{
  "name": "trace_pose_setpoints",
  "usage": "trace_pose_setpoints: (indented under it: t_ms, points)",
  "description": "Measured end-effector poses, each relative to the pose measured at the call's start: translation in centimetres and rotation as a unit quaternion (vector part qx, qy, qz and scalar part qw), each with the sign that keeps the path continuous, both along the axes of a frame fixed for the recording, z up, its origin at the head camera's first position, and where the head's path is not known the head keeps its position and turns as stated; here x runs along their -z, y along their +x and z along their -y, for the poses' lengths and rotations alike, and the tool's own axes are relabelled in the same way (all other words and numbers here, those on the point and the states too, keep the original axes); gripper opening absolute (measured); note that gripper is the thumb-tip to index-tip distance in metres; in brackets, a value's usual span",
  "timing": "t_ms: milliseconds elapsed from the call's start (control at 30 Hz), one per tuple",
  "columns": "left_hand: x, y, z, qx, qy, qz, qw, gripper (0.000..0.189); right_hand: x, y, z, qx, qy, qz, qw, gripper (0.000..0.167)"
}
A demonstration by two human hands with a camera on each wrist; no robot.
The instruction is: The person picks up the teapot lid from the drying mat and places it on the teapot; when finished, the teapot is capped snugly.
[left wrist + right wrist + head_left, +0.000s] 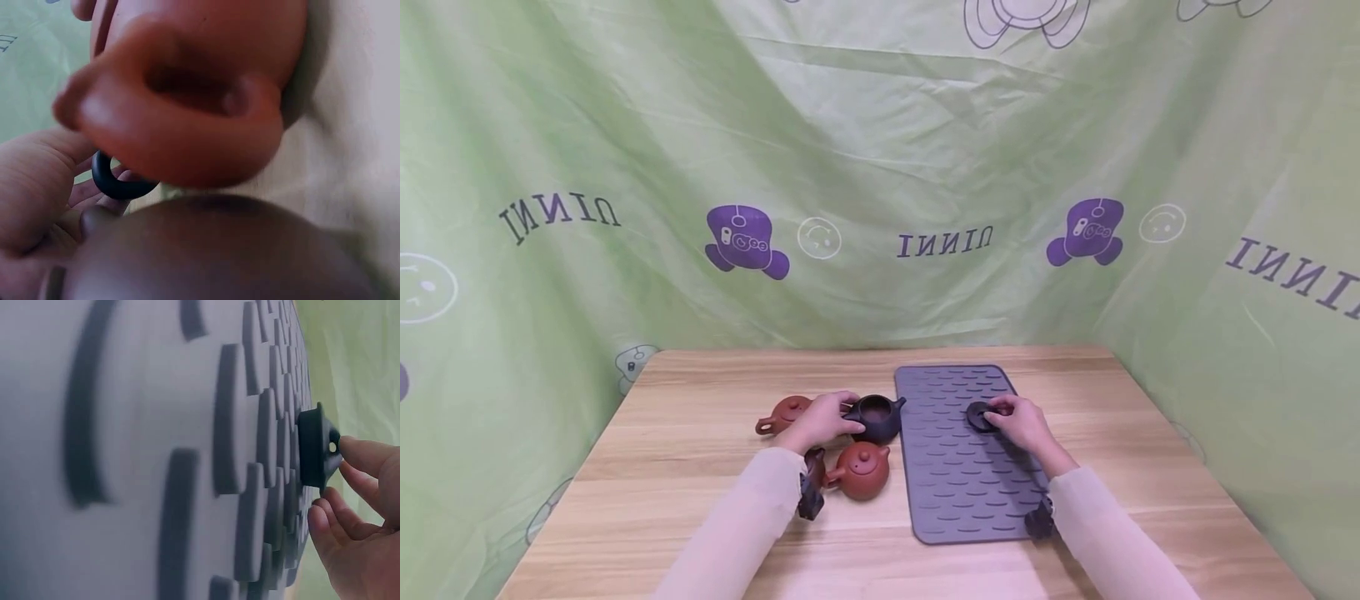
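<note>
A black teapot (pixel 880 431) with an uncovered mouth stands beside the left edge of a grey ridged mat (pixel 951 492), its spout pointing right. My left hand (pixel 820 422) holds it at the handle side, thumb in front and fingers behind; its ring handle (pixel 122 189) shows among the fingers in the left wrist view. Over on the mat, my right hand (pixel 1024 423) pinches the knob of a black teapot lid (pixel 312 449), whose underside is at the mat's surface. Close to my left hand are a reddish teapot (pixel 790 413) and, nearer me, another reddish teapot (pixel 862 472).
A dark brown teapot (pixel 815 467), partly covered by my left wrist, sits left of the nearer reddish one. The wooden table (pixel 700 417) reaches back to a green printed curtain (pixel 865 125), which also hangs at both sides.
</note>
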State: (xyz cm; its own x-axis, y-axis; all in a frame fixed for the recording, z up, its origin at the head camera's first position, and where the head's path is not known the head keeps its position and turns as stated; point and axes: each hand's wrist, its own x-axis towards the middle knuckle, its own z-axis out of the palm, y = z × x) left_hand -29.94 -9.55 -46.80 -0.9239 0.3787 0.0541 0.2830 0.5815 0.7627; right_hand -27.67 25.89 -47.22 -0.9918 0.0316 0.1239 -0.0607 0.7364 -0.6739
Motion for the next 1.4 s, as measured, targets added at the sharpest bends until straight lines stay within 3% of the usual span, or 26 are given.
trace_pose_setpoints:
  t_ms: [433,733,1033,1400]
  points:
    - [0.5,-0.3,-0.1,-0.003,-0.005,-0.012,0.9999,0.045,0.5,-0.5,0.4,0.001,0.004,-0.005,1.0000,0.015]
    - [0.6,-0.3,0.0,-0.002,0.011,-0.001,0.9999,0.046,-0.8,-0.7,2.4,0.000,-0.023,0.003,0.9997,0.017]
    - [0.7,-0.3,0.1,0.003,0.001,-0.006,1.0000,0.046,-2.0,-1.2,5.2,-0.007,-0.045,-0.005,0.9989,0.016]
    - [0.7,-0.3,0.1,0.002,0.008,-0.008,0.9999,0.046,-2.6,-1.6,8.6,-0.031,-0.066,-0.013,0.9973,0.013]
